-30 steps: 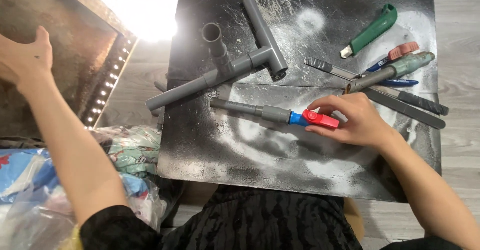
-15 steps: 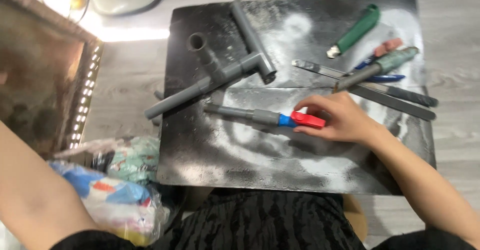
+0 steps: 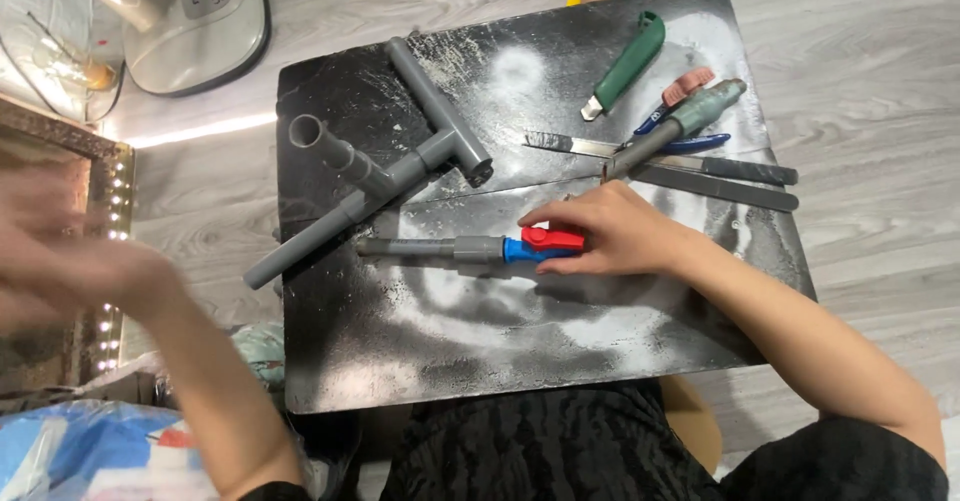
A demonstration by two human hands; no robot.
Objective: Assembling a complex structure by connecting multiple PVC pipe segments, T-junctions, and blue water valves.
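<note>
- Head view: your right hand (image 3: 615,233) rests on the black board (image 3: 420,351), near its middle, fingers curled around the red handle (image 3: 552,239) of a valve on a short grey pipe (image 3: 430,248). The pipe lies flat, pointing away from your hand toward the board's left edge, so your grip pins the valve end and keeps it from rolling.
- Your left hand (image 3: 70,261) is off the board, well out past its left edge, and blurred. I cannot tell whether its fingers are spread or closed, and it holds nothing that I can make out.
- Above the valve pipe, in the board's upper left part, lies a larger grey pipe assembly with T-joints (image 3: 400,173), set aside on a slant and apart from your right hand.
- Along the board's upper right edge the hand tools are parked together within easy reach: a green-handled knife (image 3: 625,64), a grey-handled tool (image 3: 680,129) lying across a flat blade (image 3: 700,166), and blue and pink handles just beside them.
- Beyond the board's upper left corner, the white base of a fan (image 3: 205,21) stands on the wooden floor.
</note>
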